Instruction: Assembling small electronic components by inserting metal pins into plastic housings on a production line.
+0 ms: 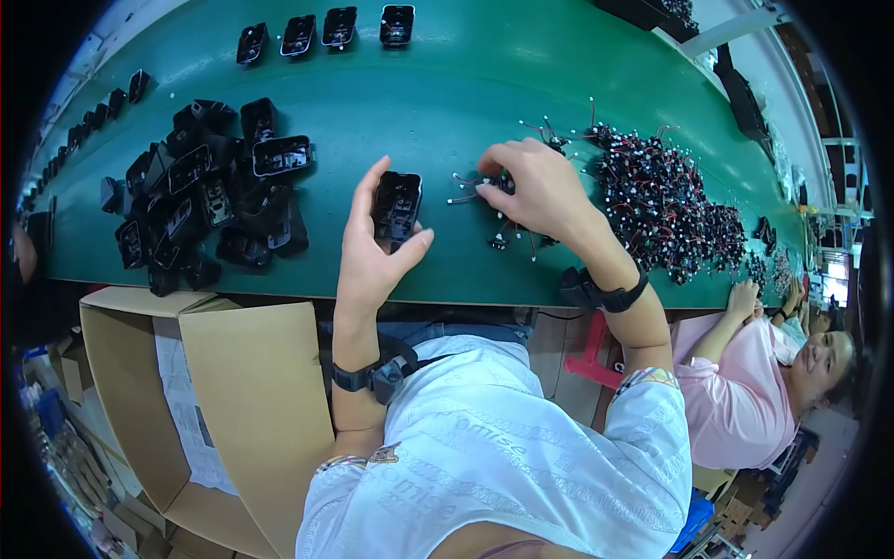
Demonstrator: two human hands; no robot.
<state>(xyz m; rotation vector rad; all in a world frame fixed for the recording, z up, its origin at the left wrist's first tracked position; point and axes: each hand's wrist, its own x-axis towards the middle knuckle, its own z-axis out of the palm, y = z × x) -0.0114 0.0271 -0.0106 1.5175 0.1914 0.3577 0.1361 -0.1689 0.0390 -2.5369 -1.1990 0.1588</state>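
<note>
My left hand (369, 252) cradles a black plastic housing (399, 210), with the fingers along its left side and the thumb at its lower right. The housing's open hollow side faces up. Just to the right, above the green table, my right hand (545, 191) pinches a small black wired part (501, 184), mostly hidden by the fingers. Thin wires with white connector ends stick out from it to the left. Below that hand lie a few loose wired parts (498, 241). A large heap of similar wired parts (652, 200) with red and black leads spreads to the right.
A pile of black housings (209, 196) covers the table's left side. Several housings (340, 27) stand in a row at the far edge. An open cardboard box (251, 410) sits below the near left edge. A person in pink (731, 391) sits at the right.
</note>
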